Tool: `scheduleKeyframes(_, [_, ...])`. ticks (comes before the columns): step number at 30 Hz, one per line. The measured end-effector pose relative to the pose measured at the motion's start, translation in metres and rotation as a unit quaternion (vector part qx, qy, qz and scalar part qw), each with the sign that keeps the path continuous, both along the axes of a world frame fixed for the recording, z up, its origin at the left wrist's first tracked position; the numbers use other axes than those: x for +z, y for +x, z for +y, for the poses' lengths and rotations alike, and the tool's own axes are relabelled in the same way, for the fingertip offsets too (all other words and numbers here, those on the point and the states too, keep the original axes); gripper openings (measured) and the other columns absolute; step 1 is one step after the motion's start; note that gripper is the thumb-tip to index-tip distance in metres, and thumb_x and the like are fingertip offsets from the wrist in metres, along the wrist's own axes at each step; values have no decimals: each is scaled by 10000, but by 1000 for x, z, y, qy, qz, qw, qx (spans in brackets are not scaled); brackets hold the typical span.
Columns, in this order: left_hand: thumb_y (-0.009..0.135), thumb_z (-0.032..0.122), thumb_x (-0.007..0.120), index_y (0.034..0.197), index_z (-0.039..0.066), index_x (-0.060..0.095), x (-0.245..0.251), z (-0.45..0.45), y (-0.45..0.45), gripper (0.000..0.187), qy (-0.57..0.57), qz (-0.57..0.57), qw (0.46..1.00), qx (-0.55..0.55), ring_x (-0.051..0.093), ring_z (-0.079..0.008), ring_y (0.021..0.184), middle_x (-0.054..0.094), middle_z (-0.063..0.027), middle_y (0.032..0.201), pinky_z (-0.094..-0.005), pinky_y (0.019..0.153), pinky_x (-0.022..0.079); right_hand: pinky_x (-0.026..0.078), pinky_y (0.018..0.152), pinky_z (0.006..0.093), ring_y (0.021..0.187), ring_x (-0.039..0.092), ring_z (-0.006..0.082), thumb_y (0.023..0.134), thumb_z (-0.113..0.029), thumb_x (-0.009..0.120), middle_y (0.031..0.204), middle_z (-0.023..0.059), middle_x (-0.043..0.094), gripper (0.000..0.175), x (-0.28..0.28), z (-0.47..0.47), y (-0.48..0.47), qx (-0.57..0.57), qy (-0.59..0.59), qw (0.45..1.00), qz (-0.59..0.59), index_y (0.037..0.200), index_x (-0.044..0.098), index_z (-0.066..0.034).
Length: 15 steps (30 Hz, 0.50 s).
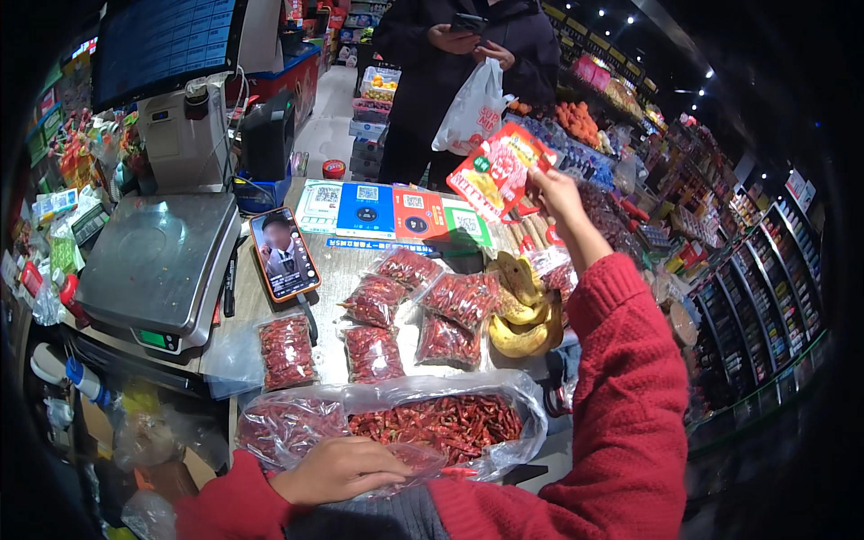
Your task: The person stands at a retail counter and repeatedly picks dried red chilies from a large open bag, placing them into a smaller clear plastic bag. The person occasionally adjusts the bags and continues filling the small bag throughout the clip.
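Observation:
My right hand (555,192) is stretched out over the far right of the counter, gripping a red and yellow printed food packet (503,172) by its right side. Near my body, my left hand (344,470) rests on the near edge of a large clear plastic bag (533,412) full of dried red chillies (445,422); its fingers lie over a small clear bag, and whether they grip it cannot be told. Several small clear bags packed with dried chillies (373,354) lie beyond the large bag. Bananas (526,334) sit to their right.
A steel-topped scale (158,250) stands at the left beneath a monitor (169,47). An orange-cased phone (285,253) lies beside it. Cards with printed codes (366,209) line the far edge. Across the counter a person (418,88) holds a phone and a white plastic bag (472,111).

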<state>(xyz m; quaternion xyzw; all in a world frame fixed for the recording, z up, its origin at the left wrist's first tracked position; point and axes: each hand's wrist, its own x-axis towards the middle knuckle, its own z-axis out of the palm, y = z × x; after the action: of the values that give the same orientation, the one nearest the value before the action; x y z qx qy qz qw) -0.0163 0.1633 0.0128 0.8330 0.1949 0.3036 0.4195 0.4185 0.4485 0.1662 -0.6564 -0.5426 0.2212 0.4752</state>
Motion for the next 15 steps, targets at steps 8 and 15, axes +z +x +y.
scheduleKeyframes(8, [992, 240, 790, 1153, 132, 829, 0, 1, 1, 198, 2, -25, 1000, -1, 763, -236, 949, 810, -31, 1066, -363, 810, 617, 366, 506, 288, 556, 506, 92, 1072, -312, 664, 722, -3, 639, 302, -42, 9, 18, 1, -27, 999, 44, 862, 681, -96])
scheduleKeyframes(15, [1001, 230, 786, 1158, 122, 822, -1, 1, -1, 195, -6, -34, 999, -8, 760, -248, 970, 801, -42, 1065, -375, 828, 616, 363, 477, 298, 539, 516, 107, 1072, -301, 650, 716, 12, 651, 293, -53, 8, 34, -9, -59, 997, 38, 875, 679, -87])
